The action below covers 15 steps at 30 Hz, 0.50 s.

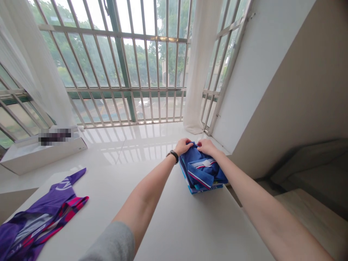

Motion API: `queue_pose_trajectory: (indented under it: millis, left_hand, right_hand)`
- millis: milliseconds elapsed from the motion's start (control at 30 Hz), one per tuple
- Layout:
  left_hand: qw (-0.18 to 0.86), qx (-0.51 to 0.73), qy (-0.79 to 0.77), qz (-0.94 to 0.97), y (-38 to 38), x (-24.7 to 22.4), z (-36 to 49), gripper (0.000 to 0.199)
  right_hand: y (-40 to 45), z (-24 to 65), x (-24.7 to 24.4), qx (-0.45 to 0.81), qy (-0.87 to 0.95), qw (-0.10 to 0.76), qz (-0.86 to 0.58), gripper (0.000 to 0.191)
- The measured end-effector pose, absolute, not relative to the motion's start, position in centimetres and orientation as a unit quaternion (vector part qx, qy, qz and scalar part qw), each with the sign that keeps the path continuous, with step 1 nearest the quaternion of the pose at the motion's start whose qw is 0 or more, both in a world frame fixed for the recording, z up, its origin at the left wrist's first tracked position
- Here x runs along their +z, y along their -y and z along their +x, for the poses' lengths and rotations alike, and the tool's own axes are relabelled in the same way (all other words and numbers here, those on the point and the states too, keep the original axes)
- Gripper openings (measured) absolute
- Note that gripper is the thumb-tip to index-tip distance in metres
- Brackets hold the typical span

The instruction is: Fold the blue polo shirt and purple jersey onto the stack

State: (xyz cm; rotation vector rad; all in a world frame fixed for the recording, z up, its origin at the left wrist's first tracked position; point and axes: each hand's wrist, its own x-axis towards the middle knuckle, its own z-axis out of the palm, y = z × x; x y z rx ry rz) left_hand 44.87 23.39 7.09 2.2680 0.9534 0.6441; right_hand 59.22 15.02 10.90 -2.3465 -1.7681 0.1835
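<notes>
A folded blue shirt (199,166) with a striped collar lies on top of a small stack of folded clothes (194,189) near the table's right edge. At its far left corner, my left hand (183,146) pinches the fabric, a dark band around the wrist. My right hand (207,147) grips the same far edge just to the right, its fingers curled on the cloth. To the left, a purple shirt (40,217) with pink and red parts is spread loosely on the table, apart from both hands.
The white table (152,232) meets a glossy white window sill (108,145). On the sill at left stands an open white box (51,154) with a blurred item in it. Barred windows and a white curtain (198,65) rise behind; a sloping wall (293,83) is at right.
</notes>
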Motion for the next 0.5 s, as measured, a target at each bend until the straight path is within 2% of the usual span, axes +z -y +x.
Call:
queue_pose_trajectory:
  millis: [267, 367, 500]
  left_hand:
    - [0.255, 0.233, -0.379, 0.858, -22.1, 6.0, 45.2, 0.029]
    - [0.248, 0.229, -0.327, 0.882, -21.8, 6.7, 45.2, 0.033]
    - [0.253, 0.194, -0.256, 0.913, -21.5, 7.1, 45.4, 0.030]
  right_hand:
    - [-13.6, 59.0, 11.1, 0.155, 0.636, 0.099, -0.749, 0.027]
    - [-13.0, 58.8, 12.2, 0.180, 0.657, 0.090, -0.727, 0.028]
    - [-11.3, 58.7, 13.6, 0.168, 0.676, 0.094, -0.711, 0.025]
